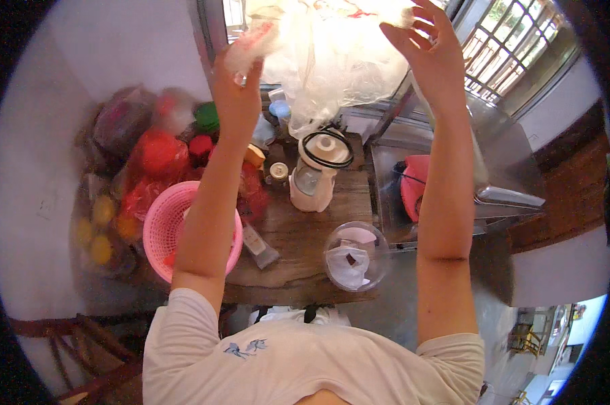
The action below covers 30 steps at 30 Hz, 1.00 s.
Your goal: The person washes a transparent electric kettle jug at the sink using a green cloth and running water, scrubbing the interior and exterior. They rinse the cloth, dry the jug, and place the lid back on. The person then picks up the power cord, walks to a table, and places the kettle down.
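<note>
Both my arms are raised toward the bright window. My left hand (237, 94) is closed on a bunched, translucent white plastic bag (252, 47) with red print. Across from it, my right hand (434, 57) has its fingers curled and pinches whitish plastic at its fingertips. Between the hands, pale see-through plastic (332, 64) hangs down in front of the window; glare hides whether it is all one bag. Below it on the wooden table stands a white appliance (311, 189) with a black cord coiled on top.
A pink basket (157, 226) sits at left, beside bagged red goods (160, 155) and yellow fruit (102, 229). A clear round container (379, 273) holding a white packet stands at the table's front right. A metal sink (389, 175) with a pink item lies to the right.
</note>
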Each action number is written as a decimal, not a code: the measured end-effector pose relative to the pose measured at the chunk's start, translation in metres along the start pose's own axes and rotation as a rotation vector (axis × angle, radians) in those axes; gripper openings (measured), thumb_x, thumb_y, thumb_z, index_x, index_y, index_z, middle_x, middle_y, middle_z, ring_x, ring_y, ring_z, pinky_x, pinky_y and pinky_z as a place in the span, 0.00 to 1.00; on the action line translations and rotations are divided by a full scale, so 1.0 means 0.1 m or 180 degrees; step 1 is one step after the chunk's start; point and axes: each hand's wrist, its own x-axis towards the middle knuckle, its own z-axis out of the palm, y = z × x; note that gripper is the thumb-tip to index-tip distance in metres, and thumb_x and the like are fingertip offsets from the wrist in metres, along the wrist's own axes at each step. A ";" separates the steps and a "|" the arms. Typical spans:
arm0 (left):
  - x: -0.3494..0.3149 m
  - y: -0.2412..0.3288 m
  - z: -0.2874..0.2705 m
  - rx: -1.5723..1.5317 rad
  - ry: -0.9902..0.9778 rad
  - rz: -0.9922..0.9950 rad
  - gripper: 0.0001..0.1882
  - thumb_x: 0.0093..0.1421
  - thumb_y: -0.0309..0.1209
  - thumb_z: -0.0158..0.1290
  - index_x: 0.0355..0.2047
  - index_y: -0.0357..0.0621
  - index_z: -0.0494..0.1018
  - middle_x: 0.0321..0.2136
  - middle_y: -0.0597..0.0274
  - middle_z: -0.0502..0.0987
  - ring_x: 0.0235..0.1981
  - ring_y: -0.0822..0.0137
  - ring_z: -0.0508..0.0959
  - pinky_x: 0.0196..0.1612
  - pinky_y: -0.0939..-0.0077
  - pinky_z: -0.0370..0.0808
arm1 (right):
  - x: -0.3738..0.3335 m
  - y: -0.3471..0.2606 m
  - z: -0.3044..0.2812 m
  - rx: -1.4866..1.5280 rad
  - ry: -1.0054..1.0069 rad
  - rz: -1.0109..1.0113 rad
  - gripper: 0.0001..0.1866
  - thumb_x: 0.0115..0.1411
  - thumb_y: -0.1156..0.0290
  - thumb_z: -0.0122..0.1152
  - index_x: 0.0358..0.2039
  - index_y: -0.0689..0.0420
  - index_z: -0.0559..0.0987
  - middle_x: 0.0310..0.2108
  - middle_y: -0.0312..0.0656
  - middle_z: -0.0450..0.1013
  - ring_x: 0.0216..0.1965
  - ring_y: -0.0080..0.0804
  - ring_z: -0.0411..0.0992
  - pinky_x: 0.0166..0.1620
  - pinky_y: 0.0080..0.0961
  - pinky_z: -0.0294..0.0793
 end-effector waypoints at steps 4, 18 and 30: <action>0.19 0.11 0.20 -0.0792 0.0648 -0.0565 0.23 0.58 0.26 0.54 0.53 0.35 0.60 0.48 0.52 0.68 0.47 0.63 0.73 0.49 0.73 0.72 | -0.16 0.48 -0.22 -0.0247 0.0223 -0.0395 0.21 0.53 0.72 0.66 0.48 0.53 0.74 0.35 0.39 0.75 0.37 0.27 0.74 0.41 0.25 0.77; -0.09 -0.40 0.24 -0.0685 -0.0180 -0.1363 0.15 0.59 0.28 0.53 0.46 0.36 0.70 0.37 0.59 0.77 0.36 0.70 0.76 0.40 0.78 0.72 | -0.75 1.00 -0.34 -0.1157 -0.0021 -0.0062 0.07 0.58 0.70 0.59 0.37 0.55 0.79 0.32 0.44 0.76 0.32 0.37 0.75 0.37 0.31 0.74; -0.34 -0.25 0.21 -0.0155 -0.0506 -0.1059 0.14 0.59 0.26 0.51 0.45 0.38 0.69 0.38 0.56 0.75 0.40 0.67 0.75 0.44 0.74 0.71 | -1.46 1.39 -0.13 -0.0882 -0.0198 0.0048 0.07 0.59 0.71 0.55 0.37 0.59 0.75 0.30 0.47 0.71 0.35 0.43 0.71 0.40 0.33 0.70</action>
